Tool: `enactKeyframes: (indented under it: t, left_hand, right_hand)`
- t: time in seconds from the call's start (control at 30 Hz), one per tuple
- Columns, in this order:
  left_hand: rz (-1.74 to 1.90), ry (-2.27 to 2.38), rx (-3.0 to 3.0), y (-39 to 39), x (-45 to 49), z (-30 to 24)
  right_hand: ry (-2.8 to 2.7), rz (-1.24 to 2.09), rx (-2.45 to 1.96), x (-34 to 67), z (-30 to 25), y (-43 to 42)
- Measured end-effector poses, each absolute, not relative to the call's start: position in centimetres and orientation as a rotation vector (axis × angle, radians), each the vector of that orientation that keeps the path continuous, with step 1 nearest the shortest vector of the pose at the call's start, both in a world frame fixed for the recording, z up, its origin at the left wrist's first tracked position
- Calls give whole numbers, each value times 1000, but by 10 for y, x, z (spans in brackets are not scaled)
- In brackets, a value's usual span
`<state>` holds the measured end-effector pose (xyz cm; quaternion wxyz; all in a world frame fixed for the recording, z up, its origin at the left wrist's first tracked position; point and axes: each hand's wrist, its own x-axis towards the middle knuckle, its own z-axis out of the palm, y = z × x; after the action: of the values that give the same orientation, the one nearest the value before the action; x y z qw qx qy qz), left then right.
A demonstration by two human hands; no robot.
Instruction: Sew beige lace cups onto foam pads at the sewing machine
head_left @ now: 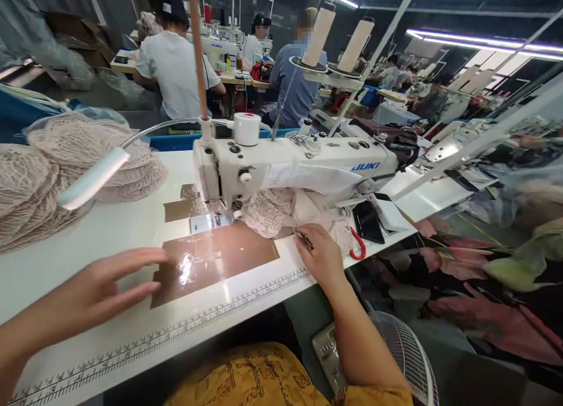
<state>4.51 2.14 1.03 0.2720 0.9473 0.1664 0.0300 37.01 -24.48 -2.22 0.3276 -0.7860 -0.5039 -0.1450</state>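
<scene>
My left hand (118, 283) hovers over or rests on the white table, fingers stretched out and apart with nothing between them. Its fingertips reach the left end of a glossy brown sheet (224, 256). My right hand (323, 253) is curled at the right, beside pale lace fabric (270, 211). A small dark, metallic-looking thing shows at its fingers, too hidden to name. The lace lies bunched under the arm of a white sewing machine (290, 165). Bright light falls near the machine's needle (217, 218), left of the lace.
Stacked lace pieces (83, 159) lie at the left behind a lamp (93, 178). A red handle (358, 244) and a black phone-like object (368, 221) sit at the right. A printed ruler (211, 318) follows the front edge. Co-workers sit beyond; a fan (402, 353) stands below.
</scene>
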Motion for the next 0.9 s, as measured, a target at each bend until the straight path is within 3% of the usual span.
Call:
enactKeyframes:
  t: [0.13,0.27,0.37,0.5,0.77,0.9]
  left_hand:
    - [-3,99,2535,-29,120,30]
    - [81,-248,2576,-71,206,30]
    - [209,-211,2765,-86,271,13]
    - [98,-30,3052,-88,333,-7]
    - [319,59,2844,-94,328,27]
    - [22,93,2347,-96,290,55]
  right_hand:
    - [-1104,-621,-2066,394,-22,-278]
    - [-1046,-565,-2063,400,-35,-296]
    - [-1073,-445,-2020,396,-47,-298]
    - [-1145,-312,-1970,392,-55,-298]
    - [-1102,-318,-1943,409,-63,-306]
    - [-1031,-354,-1886,416,-64,-308]
